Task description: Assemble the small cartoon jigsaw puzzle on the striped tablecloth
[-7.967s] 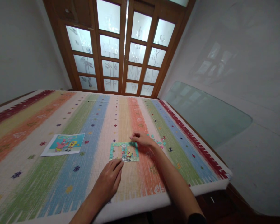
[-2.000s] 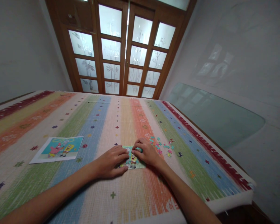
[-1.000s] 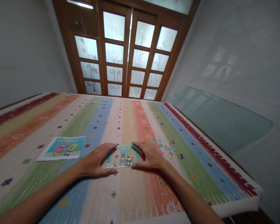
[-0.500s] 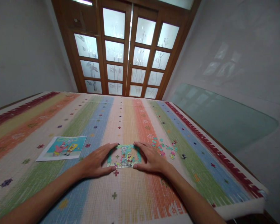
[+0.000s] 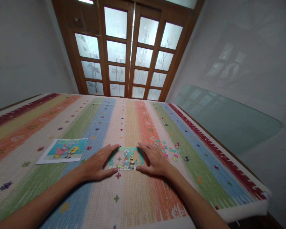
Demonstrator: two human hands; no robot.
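Observation:
A small, partly assembled cartoon jigsaw puzzle (image 5: 126, 159) lies flat on the striped cloth (image 5: 133, 197). My left hand (image 5: 97, 163) rests flat against the puzzle's left edge, fingers spread. My right hand (image 5: 153, 162) presses against its right edge in the same way. Together the two hands bracket the puzzle, and neither hand holds anything. Several loose puzzle pieces (image 5: 168, 150) lie scattered just to the right of my right hand.
A printed reference picture (image 5: 63, 150) of the cartoon lies on the cloth to the left. The table's right edge (image 5: 228, 178) runs close by, with a glass sheet (image 5: 224, 117) leaning on the wall beyond. Wooden glazed doors (image 5: 128, 51) stand behind the table.
Two seconds ago both hands lay over the puzzle; they have since slid apart to its left and right edges and stayed there, uncovering the picture. The view shifted slightly.

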